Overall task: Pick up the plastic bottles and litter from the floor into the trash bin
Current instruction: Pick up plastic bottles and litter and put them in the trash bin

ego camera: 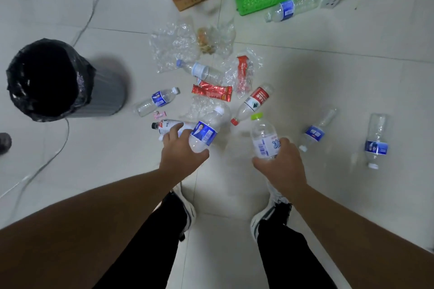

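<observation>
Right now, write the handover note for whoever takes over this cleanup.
Left hand grips a blue-label bottle; right hand grips a green-capped bottle. Neither is binned yet.
Trash bin, black-lined, stands to the left.
Left on the floor: red-label bottle, several blue-label bottles, red wrappers, clear plastic bags.
Next, probably: drop both held bottles in the bin, then clear the rest.

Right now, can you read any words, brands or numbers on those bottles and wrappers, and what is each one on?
"水", a large blue character: clear green-capped bottle held in the right hand.
Barcode on it: digits too small.
Blue-labelled bottle in the left hand: print blurred.
Red foil wrapper: unreadable.
Red-labelled bottle: unreadable.
</observation>
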`<act>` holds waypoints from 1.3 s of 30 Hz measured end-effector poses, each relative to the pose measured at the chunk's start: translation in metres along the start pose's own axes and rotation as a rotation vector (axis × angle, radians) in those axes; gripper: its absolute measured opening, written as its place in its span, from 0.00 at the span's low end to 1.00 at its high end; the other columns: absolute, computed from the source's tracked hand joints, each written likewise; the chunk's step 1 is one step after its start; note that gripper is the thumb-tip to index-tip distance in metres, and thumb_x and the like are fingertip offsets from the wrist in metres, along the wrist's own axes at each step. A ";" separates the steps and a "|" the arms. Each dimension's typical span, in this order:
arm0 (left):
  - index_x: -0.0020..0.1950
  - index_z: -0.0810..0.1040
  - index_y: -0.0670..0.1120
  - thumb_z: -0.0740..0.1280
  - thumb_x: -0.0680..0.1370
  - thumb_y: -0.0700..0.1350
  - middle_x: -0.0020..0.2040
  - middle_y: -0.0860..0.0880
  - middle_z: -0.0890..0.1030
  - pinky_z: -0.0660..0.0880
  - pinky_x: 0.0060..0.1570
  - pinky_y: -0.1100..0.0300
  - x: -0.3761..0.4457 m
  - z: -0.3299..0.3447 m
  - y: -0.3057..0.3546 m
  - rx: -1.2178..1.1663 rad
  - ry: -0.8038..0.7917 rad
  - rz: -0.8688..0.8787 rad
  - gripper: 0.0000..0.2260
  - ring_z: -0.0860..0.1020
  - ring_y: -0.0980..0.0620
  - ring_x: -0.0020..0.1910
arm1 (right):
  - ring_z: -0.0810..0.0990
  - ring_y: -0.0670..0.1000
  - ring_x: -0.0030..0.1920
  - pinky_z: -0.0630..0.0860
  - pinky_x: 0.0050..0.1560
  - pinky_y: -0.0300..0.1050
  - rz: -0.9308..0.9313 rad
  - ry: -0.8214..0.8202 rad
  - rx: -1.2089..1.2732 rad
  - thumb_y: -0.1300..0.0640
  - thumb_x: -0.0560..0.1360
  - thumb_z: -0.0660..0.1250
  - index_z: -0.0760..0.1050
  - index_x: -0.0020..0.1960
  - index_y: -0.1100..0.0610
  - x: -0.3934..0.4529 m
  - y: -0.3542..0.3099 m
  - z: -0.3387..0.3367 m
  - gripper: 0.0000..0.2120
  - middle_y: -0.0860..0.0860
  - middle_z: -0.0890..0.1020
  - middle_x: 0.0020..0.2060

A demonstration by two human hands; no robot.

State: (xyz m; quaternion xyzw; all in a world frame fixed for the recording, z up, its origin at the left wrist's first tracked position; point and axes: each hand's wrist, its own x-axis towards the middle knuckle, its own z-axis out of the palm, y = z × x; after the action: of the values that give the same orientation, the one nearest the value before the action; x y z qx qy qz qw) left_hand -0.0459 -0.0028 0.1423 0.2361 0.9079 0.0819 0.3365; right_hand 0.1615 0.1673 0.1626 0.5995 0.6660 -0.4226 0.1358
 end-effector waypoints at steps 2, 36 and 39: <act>0.72 0.78 0.50 0.80 0.69 0.58 0.83 0.46 0.61 0.68 0.73 0.43 0.037 0.021 -0.004 0.037 -0.019 0.057 0.33 0.60 0.40 0.81 | 0.82 0.55 0.45 0.83 0.48 0.54 0.002 0.002 -0.033 0.44 0.65 0.81 0.75 0.59 0.54 0.025 0.014 0.016 0.28 0.55 0.80 0.50; 0.62 0.78 0.51 0.80 0.66 0.55 0.56 0.50 0.77 0.77 0.56 0.52 0.014 -0.058 -0.022 -0.080 -0.207 0.054 0.27 0.79 0.48 0.55 | 0.84 0.55 0.46 0.82 0.51 0.52 -0.070 -0.058 -0.004 0.46 0.65 0.82 0.75 0.55 0.53 -0.027 -0.036 0.000 0.25 0.52 0.83 0.46; 0.56 0.77 0.53 0.79 0.64 0.56 0.56 0.49 0.78 0.79 0.54 0.51 -0.038 -0.086 -0.023 -0.216 -0.157 -0.059 0.24 0.81 0.48 0.51 | 0.83 0.53 0.45 0.79 0.46 0.48 -0.075 -0.069 -0.028 0.46 0.64 0.82 0.75 0.55 0.52 -0.059 -0.047 -0.021 0.25 0.51 0.83 0.47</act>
State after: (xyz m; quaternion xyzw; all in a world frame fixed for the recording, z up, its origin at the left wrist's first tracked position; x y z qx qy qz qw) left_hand -0.0852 -0.0407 0.2223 0.1774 0.8712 0.1507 0.4323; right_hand 0.1403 0.1459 0.2346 0.5571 0.6888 -0.4387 0.1511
